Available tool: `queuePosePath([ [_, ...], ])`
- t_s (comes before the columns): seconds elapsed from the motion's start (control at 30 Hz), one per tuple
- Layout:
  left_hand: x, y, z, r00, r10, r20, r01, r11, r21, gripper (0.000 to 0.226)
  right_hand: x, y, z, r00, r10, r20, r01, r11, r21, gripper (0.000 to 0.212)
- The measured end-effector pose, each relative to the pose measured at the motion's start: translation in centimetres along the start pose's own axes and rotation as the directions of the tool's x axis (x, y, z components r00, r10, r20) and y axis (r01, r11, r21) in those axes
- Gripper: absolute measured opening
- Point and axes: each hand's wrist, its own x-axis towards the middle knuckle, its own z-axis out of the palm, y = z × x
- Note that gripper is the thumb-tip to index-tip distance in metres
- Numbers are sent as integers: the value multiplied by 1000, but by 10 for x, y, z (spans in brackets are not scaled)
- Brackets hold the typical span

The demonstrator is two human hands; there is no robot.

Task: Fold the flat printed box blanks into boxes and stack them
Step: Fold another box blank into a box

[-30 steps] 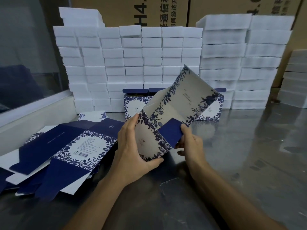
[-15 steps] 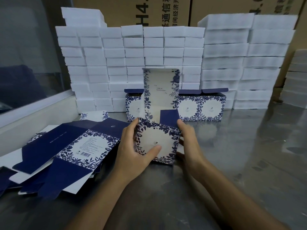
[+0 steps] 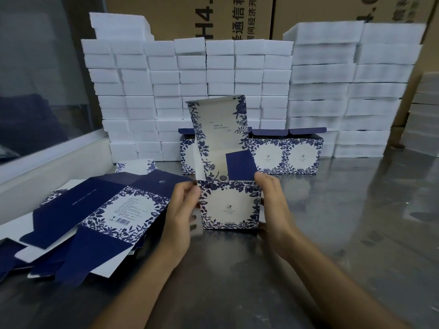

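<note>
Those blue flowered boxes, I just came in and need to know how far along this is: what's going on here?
A person is folding printed blanks into boxes on a metal table. Both hands hold a half-formed box: the left hand at its left side, the right hand at its right. Its lid stands open, a navy flap untucked. Flat blanks lie piled on the left; finished boxes stand in a row behind, before white foam blocks.

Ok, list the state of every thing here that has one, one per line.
Box being folded: upright on the table, body formed, lid standing open, navy side flap untucked.
Left hand: holds the box's left side.
Right hand: holds the box's right side.
Flat box blanks: unfolded, in a loose pile.
Finished boxes: in a row, lids up.
White foam blocks: stacked.
</note>
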Motion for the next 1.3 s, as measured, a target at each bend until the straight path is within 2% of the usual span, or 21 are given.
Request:
queuePosePath([
  [0.13, 2, 4, 1, 981, -191, -29, 182, 965, -191, 75, -3, -3, 2, 999, 47, 7, -48, 998, 29, 69],
  [0.2, 4, 7, 1, 974, -225, -3, 215, 936, -279, 87, -5, -4, 4, 1000, -3, 17, 3, 1000, 30, 69],
  [0.33, 9, 8, -3, 965, -235, 114, 261, 883, -391, 95, -8, -6, 7, 983, -174, 51, 174, 985, -5, 65],
  [0.4, 10, 7, -4, 959, -260, 115, 285, 876, -389, 86, -9, -7, 7, 980, -192, 56, 193, 981, -9, 63],
  [0.57, 12, 1, -3, 978, -204, 33, 202, 910, -363, 50, -9, -7, 6, 976, -216, 36, 217, 976, -33, 57],
  [0.7, 9, 2, -3, 981, -152, 124, 176, 959, -221, 10, -11, -8, 7, 955, -289, -60, 282, 954, -105, 51],
  [0.8, 7, 1, 0, 991, -125, 50, 127, 991, -32, 42, -13, -8, 5, 932, -347, -99, 323, 924, -204, 58],
  [0.97, 7, -5, 4, 994, -112, 9, 110, 985, 132, 47, -13, -9, 3, 911, -403, -89, 361, 882, -301, 46],
  [1.13, 3, -9, 10, 980, -198, 21, 196, 979, 59, 52, -15, -6, 6, 922, -365, -131, 316, 903, -292, 63],
  [1.2, 1, -8, 14, 978, -202, 49, 200, 979, 45, 54, -15, -4, 5, 914, -369, -168, 303, 897, -323, 77],
  [1.3, -3, -6, 19, 973, -206, 100, 207, 978, -4, 54, -13, -2, 5, 922, -316, -224, 260, 934, -245, 102],
])
